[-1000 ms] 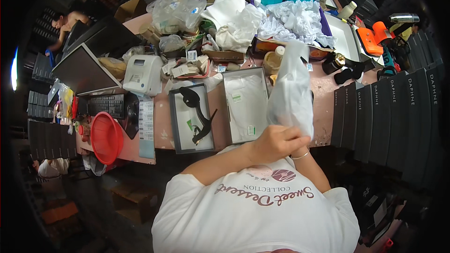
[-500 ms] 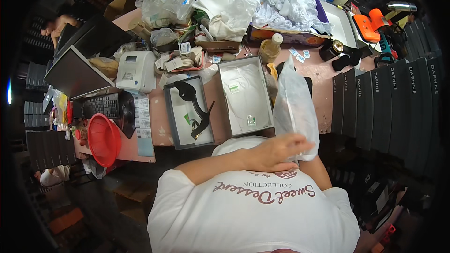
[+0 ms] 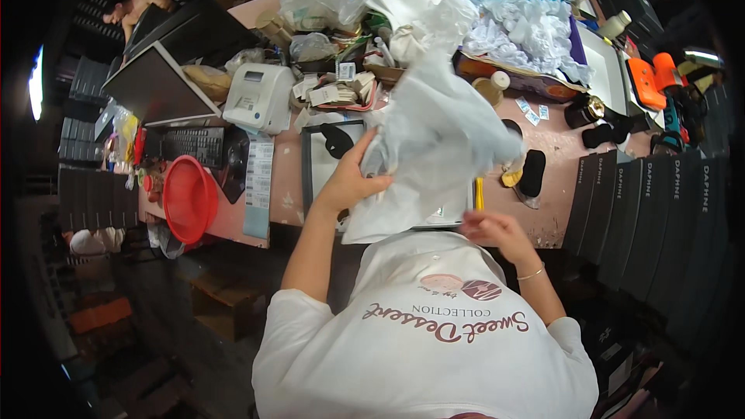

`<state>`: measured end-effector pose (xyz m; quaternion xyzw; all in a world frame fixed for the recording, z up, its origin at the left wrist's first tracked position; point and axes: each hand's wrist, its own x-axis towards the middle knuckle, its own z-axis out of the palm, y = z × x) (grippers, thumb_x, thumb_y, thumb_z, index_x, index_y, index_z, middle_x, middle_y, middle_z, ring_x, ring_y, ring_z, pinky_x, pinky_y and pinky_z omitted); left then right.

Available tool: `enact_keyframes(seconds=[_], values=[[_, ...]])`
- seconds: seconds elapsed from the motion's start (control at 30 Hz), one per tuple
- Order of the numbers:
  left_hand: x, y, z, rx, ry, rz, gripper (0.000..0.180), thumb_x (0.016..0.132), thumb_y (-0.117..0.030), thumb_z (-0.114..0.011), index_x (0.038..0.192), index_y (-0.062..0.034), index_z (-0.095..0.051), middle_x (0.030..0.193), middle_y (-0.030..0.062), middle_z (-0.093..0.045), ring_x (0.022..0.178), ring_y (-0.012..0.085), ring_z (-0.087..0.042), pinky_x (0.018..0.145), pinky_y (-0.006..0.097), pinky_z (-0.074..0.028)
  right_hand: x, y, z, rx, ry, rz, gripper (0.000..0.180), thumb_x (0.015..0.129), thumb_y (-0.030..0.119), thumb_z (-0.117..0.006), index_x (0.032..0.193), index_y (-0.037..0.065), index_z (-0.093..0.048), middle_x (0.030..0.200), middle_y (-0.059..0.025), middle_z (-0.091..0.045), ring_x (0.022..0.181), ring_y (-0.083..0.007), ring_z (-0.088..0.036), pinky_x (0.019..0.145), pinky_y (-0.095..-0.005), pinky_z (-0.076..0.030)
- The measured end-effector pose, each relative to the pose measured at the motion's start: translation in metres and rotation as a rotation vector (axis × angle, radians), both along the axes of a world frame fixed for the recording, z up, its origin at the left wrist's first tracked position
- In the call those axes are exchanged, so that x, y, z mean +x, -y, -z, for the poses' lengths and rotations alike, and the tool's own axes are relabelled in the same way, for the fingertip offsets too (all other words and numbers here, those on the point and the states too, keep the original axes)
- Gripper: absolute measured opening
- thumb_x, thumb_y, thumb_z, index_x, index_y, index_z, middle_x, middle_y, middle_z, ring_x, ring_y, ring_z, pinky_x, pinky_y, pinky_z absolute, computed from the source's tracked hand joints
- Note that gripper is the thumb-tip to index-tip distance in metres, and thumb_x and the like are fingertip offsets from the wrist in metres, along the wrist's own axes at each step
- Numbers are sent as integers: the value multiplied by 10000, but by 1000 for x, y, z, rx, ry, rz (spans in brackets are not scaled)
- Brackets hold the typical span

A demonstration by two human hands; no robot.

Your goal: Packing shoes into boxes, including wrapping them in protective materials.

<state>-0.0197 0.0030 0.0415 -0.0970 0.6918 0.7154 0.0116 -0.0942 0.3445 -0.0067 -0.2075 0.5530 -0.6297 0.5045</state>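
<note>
A thin white translucent bag (image 3: 442, 116) billows over the table in front of me. My left hand (image 3: 353, 178) grips its left edge between thumb and fingers. My right hand (image 3: 497, 233) is at the bag's lower right, near the table edge; its fingers are smeared by motion and appear to be apart from the bag. Beneath the bag is an open shoe box lined with white paper, mostly covered. Left of it, a dark-rimmed box (image 3: 310, 167) holds a black high-heeled shoe (image 3: 336, 140), now partly hidden by the bag and my left hand.
At the left are a red basin (image 3: 190, 198), a keyboard (image 3: 186, 143), a monitor (image 3: 161, 85) and a label printer (image 3: 258, 98). A black oval pad (image 3: 532, 173) and a yellow handle (image 3: 479, 194) lie right. Crumpled bags (image 3: 524, 35) fill a box behind; stacked grey boxes (image 3: 644, 198) stand far right.
The bag has swung from the right to the middle, over the shoe boxes. My left hand has moved left with its edge. My right hand, previously hidden by the bag, now shows.
</note>
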Motion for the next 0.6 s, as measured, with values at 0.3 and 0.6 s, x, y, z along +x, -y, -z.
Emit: enact_keyframes(seconds=[0.3,0.6], values=[[-69,-27,24,-859,66,28,808,675,-361,-781,1333,-30,-450,1218,185,-535,1115,358,-522,959,409,-410,-28,68,-16,231,25,90,599,786,145,-649,1303,-30,-404,1215,-114,-538,1082,-170,-526,918,-297,-435],[-62,-68,162,-169,119,-242,843,827,-297,-694,1426,51,-214,1355,228,-407,1237,289,-418,998,368,-371,-34,111,60,267,168,521,496,851,165,-588,1296,15,-429,1198,-97,-545,1078,-195,-525,920,-325,-425]])
